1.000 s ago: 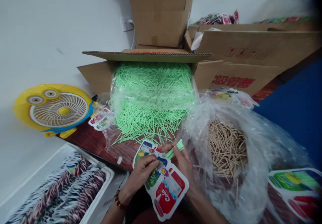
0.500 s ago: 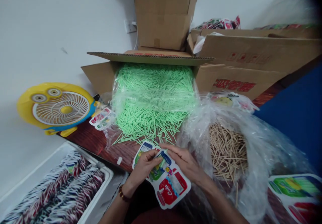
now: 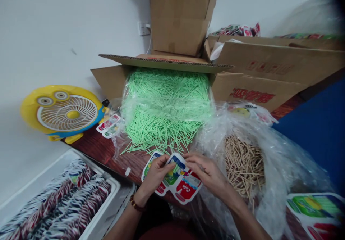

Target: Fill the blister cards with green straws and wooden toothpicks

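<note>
My left hand (image 3: 155, 175) is closed, its thumb and fingers pinching the upper left of a printed packet (image 3: 185, 188) shaped like two drink bottles, green beside red "Cola". At the packet's upper right edge, my right hand (image 3: 206, 170) has its fingers pinched together on it. Beneath my left hand lies a second similar packet (image 3: 149, 163), partly covered by the hand and the first one. Just beyond both hands, thin light-green sticks (image 3: 164, 125) spill from an open cardboard box (image 3: 107, 80) lined with clear plastic.
Brown sticks (image 3: 244, 168) lie in a clear plastic bag (image 3: 275, 161) to the right. More packets (image 3: 315, 205) sit at the lower right. A white foam box (image 3: 114, 186) with rows of packets stands lower left, below a yellow fan (image 3: 67, 114).
The packet has tilted and moved up, away from my body. My right hand has shifted right, from lying flat over its top to pinching its upper right edge.
</note>
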`<state>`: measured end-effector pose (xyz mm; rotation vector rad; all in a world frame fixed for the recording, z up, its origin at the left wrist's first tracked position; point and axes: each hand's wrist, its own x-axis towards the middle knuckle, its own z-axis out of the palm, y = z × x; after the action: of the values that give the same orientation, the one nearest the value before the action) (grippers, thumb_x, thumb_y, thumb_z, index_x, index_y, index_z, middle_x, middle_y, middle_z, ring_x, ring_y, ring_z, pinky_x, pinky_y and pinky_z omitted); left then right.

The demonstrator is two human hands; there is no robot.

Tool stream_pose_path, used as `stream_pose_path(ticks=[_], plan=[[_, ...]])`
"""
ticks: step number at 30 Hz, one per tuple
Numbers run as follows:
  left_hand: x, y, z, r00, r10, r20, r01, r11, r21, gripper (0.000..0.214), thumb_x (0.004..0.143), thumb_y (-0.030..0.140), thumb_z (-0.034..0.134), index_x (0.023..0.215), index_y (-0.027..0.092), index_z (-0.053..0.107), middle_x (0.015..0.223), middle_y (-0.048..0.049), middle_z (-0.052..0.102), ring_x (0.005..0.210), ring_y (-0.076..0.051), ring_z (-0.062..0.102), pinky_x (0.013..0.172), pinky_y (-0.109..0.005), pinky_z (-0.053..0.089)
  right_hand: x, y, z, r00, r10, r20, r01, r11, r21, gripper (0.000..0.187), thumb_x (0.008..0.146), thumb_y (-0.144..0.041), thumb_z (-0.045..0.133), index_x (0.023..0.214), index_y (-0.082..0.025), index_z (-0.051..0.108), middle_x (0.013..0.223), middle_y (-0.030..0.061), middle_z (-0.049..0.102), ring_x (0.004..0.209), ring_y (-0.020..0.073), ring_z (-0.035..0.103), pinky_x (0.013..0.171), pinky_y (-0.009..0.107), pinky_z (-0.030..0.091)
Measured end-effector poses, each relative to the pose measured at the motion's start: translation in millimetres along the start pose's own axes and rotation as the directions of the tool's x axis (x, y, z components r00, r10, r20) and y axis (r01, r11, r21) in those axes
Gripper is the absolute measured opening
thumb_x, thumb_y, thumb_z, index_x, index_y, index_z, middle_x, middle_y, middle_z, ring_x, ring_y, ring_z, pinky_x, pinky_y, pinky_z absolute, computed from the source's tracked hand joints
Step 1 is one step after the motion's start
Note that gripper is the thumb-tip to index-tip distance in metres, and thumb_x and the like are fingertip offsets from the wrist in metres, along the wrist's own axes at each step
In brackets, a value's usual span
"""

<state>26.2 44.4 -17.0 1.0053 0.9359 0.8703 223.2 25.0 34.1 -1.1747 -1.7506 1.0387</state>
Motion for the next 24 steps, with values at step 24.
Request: stream_pose_path(ticks=[24], plan=[[-8,6,14.0,0.990,-0.112,0.088,0.117,0.992,-0.057,0.028,0.074,0.030,0.074,0.095,0.013,0.068,0.079,-0.0023,0.071,0.067,-0.015,0.062,0.065,-0.025,0.049,-1,32,-15,0.930,0.349,0.117,-0.362,0.924,0.125,0.021,0.081,-0.037,0.060,0.085,-0.017,0.067,0.075,-0.0003,0.068,0.066,0.0141,0.060,0.058,0.021,0.044]])
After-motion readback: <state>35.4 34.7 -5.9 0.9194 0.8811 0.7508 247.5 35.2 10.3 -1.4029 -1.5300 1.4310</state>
